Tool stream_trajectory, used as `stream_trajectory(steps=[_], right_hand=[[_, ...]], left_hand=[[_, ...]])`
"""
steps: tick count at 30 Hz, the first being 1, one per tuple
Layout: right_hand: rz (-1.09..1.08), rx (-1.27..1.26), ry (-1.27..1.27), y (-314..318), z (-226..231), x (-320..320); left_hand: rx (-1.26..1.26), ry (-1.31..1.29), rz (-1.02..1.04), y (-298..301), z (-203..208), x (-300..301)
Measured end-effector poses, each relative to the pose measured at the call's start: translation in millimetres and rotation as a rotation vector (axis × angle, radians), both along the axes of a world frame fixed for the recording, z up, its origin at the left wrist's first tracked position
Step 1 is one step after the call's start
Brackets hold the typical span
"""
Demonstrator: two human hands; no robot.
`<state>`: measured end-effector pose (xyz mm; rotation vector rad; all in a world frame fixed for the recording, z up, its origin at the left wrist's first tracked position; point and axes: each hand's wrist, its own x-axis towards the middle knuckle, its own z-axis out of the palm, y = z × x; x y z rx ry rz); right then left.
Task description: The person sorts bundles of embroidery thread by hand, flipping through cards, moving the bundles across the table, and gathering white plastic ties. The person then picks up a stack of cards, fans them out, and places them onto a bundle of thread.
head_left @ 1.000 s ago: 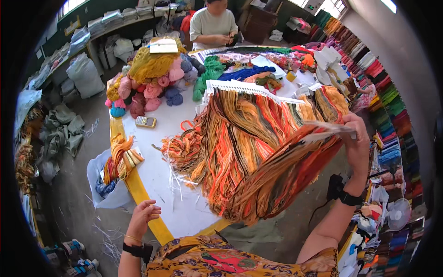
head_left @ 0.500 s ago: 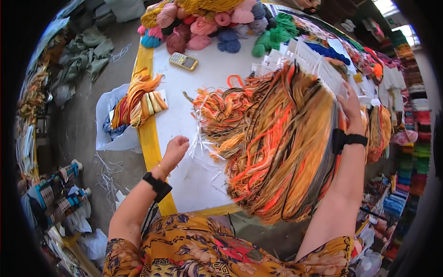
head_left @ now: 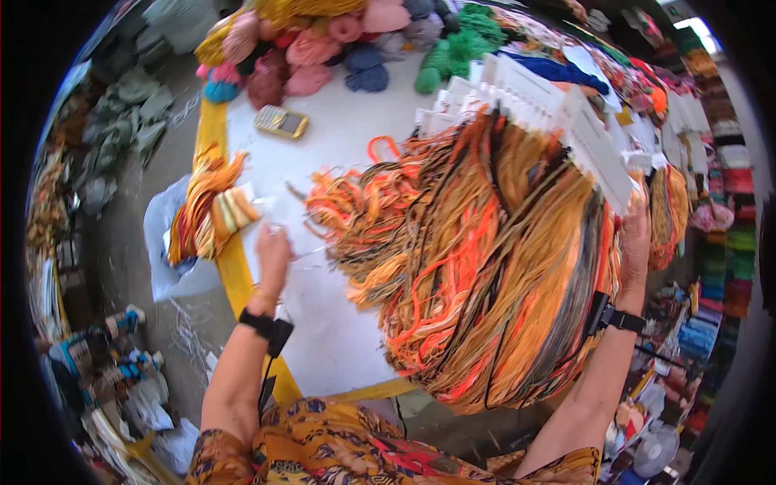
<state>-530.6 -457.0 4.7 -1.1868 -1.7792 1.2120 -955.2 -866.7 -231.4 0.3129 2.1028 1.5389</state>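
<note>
On the table, a phone lies left of the threads.

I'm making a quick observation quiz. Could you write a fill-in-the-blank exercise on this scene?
1. The white table has a ____-coloured border.
2. The right hand, not the ____ one, is at the big orange yarn pile.
3. The wrist straps are coloured ____.

Missing words: yellow; left; black.
</note>
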Motion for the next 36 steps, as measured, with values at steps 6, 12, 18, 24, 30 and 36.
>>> stream_trajectory(steps=[6,12,18,24,30,36], right_hand=[[-0.083,-0.716,0.439,-17.6,-38.8,-10.2],[0.005,-0.587,0.348,5.3,-52.5,24.9],[0.023,-0.445,-0.096,6.0,-47.9,-11.1],[0.031,-0.360,-0.105,5.7,-72.8,-32.3],[-0.022,-0.429,-0.155,-12.9,-85.5,-20.4],[0.063,-0.438,-0.253,-29.2,-118.1,-32.5]], left_hand=[[0.327,-0.327,-0.116,80.8,83.5,-27.3],[0.397,-0.405,-0.306,208.0,51.2,5.8],[0.497,-0.767,-0.442,285.3,-39.5,-48.0],[0.466,-0.675,-0.540,294.9,-75.9,-89.1],[0.507,-0.842,-0.467,250.0,-53.6,17.8],[0.535,-0.864,-0.363,208.1,-28.9,32.8]])
